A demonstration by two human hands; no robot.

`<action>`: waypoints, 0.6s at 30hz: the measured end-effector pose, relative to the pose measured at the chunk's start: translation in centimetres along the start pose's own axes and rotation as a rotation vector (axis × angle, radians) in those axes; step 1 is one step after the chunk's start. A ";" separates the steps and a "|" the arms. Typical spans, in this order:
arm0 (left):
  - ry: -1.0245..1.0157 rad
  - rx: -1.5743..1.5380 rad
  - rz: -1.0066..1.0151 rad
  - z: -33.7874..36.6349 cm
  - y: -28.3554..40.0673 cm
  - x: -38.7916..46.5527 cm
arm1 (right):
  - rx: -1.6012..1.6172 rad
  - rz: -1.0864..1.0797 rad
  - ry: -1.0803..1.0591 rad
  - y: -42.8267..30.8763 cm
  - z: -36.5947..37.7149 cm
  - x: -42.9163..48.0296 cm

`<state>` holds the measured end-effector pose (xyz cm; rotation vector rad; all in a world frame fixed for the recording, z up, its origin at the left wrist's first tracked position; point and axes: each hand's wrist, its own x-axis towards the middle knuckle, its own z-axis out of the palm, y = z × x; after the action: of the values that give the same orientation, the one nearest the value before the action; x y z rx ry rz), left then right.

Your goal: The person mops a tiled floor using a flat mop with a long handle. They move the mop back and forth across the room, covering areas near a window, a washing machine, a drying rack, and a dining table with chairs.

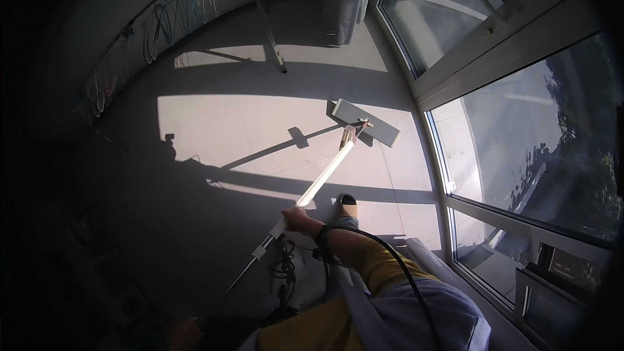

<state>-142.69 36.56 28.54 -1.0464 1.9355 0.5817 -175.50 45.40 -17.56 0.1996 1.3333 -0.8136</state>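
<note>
A flat mop reaches away from me across the sunlit floor. Its grey rectangular head (378,131) lies at a slant on the tiles, joined by a small hinge to the white upper pole (324,175). My right hand (296,218) is closed around the lower stretch of the white section. Below that grip, a thinner metal tube (239,275) runs down into shadow. My left hand (185,334) is at the tube's near end, dimly lit, its fingers mostly lost in the dark. A black cable (390,248) passes along my right arm.
Large framed glass panes (512,141) line the right side. Several clothes hangers (165,19) hang from a rail at upper left. A metal leg (265,19) stands on the floor near a grey curtain (339,5). My slippered foot (348,207) is below the mop head.
</note>
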 end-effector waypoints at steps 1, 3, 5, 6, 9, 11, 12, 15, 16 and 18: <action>-0.015 0.006 0.069 -0.1 1.6 0.2 | -0.234 -0.081 0.024 -1.0 -0.7 -0.3; -0.188 -0.204 -0.005 -0.8 4.2 0.3 | -0.292 -0.036 0.051 -2.9 -2.1 -1.0; -0.228 -0.361 -0.029 -1.5 6.8 1.1 | -0.746 -0.259 -0.017 -5.1 -3.6 -0.5; -0.251 -0.443 -0.044 -1.9 8.1 1.4 | -0.869 -0.313 -0.017 -6.0 -3.9 0.1; -0.320 -0.711 -0.204 -3.9 10.7 2.7 | -0.983 -0.495 -0.006 -8.3 -4.9 3.3; -0.346 -0.732 -0.211 -5.2 11.7 4.3 | -1.048 -0.526 -0.039 -10.1 -5.4 5.8; -0.356 -0.743 -0.210 -5.7 12.0 5.2 | -1.077 -0.534 -0.054 -11.2 -5.6 6.8; -0.254 -0.708 -0.026 -6.8 12.7 8.3 | -1.158 -0.571 -0.056 -15.6 -6.7 8.3; -0.204 -0.677 -0.065 -7.1 13.1 9.0 | -1.443 -0.695 -0.026 -16.9 -7.1 8.5; -0.179 -0.700 -0.025 -7.7 14.3 10.8 | -0.234 -0.169 0.083 -19.7 -7.4 8.4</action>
<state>-161.43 34.00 23.72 -1.3753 1.5789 1.3475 -193.45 32.01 -21.06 -0.0652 1.5257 -0.7890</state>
